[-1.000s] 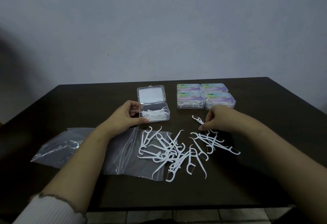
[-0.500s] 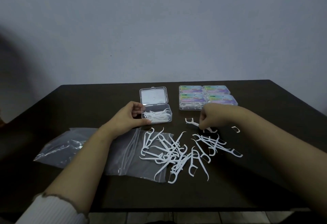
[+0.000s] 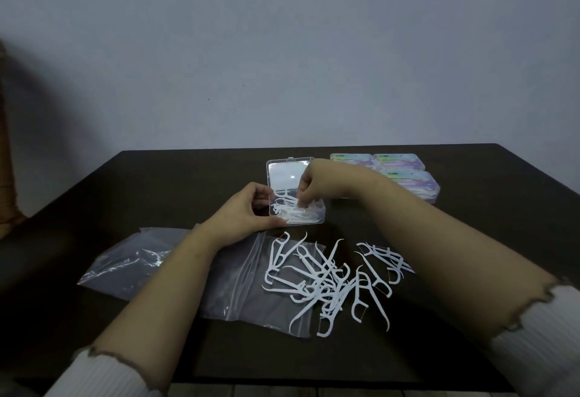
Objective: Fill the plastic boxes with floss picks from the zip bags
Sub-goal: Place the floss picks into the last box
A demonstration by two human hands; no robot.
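On the dark bench [image 3: 157, 183] an open clear box [image 3: 296, 208] sits in the middle, its lid [image 3: 287, 173] tilted up on the far side, with white floss picks lying inside. The left hand [image 3: 241, 214] curls its grip round the box's left near corner. The right hand [image 3: 314, 183] reaches over the box, fingers bunched in a pinch on a floss pick [image 3: 284, 197] at its rim. Nearer lies a loose pile of floss picks [image 3: 326, 280], partly on an empty zip bag [image 3: 175, 268] to the left. Closed, filled boxes [image 3: 405, 177] stand to the far right.
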